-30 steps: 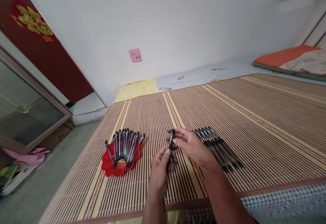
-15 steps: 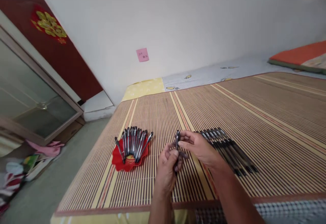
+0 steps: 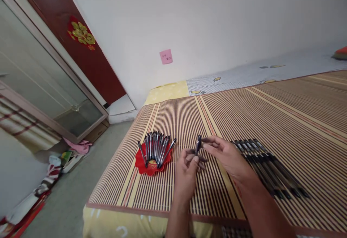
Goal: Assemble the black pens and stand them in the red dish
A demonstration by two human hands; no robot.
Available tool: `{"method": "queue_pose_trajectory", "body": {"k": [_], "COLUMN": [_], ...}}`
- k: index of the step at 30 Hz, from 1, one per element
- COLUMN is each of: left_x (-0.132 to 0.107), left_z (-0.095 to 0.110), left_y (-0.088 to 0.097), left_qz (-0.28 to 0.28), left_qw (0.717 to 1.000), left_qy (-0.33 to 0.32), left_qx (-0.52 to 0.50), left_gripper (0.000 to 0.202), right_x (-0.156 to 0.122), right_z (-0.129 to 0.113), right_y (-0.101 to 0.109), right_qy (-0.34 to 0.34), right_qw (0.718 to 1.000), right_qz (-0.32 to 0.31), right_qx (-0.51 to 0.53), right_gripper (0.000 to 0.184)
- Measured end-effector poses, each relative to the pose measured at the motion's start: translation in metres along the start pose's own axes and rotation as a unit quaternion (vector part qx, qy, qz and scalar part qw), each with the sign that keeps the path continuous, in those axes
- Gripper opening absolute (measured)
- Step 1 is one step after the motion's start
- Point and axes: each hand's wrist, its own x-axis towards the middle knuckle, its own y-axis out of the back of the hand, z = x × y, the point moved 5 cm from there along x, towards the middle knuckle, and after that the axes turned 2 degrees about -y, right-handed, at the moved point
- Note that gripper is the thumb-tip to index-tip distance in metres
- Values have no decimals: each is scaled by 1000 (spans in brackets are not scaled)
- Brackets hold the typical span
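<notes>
My left hand (image 3: 187,169) is closed around the lower part of a black-capped pen (image 3: 198,145), held upright above the mat. The fingertips of my right hand (image 3: 225,153) pinch at the capped upper end from the right. To the left, a red wavy-edged dish (image 3: 140,164) bears several clear-barrelled pens (image 3: 155,146) fanned out with their dark ends pointing away. Right of my hands, several black pens (image 3: 273,169) lie side by side in a slanted row, partly hidden by my right forearm.
A striped bamboo mat (image 3: 173,119) covers the bed, with a yellow sheet (image 3: 130,221) along its front edge. Behind it rises a white wall with a pink note (image 3: 166,56). A glass-paned door (image 3: 54,68) and clothes on the floor (image 3: 51,173) are at left.
The camera has turned left, so the scene sits further right. Both hands still hold the same pen, with little change in their grip.
</notes>
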Motion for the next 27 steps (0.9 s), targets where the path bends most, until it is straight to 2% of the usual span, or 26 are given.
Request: {"method": "queue_pose_trajectory", "body": {"k": [2,4,7,9,11,14,18,22,27], "left_x": [1,1,1,5,12,28,51,68,71], "left_z": [20,39,59,67,70,68,67,67,62], "left_y": [32,75,141,173,194,209,216,218,215], "left_qz": [73,174,298,336,352,347,330,311,282], "left_qw": [994,975,940,919,900,876,846,797,747], "left_qy": [-32,-58,-97,-106,-90,-44,-10,18,36], "left_qx": [72,125,131,174,243,332,418,517,601], "left_gripper": [26,27,36,37,36,30,21,16,15], "right_x": [0,-1,-2,-3,-3,-2,-2,-1,0], "right_z": [-2,-6,-10,-12,-14,-16,-18,-18,-17], "right_y": [5,13,26,34,40,43,43,43,45], "right_qy": [-4,-6,-8,-13,-14,-7,-2,-4,-7], "right_qw": [1000,999,998,997,997,997,997,997,997], "right_qz": [28,42,58,71,80,81,81,82,80], "right_qx": [-1,-4,-11,-13,-12,-10,6,13,7], "right_gripper": [34,32,30,29,30,32,34,35,35]}}
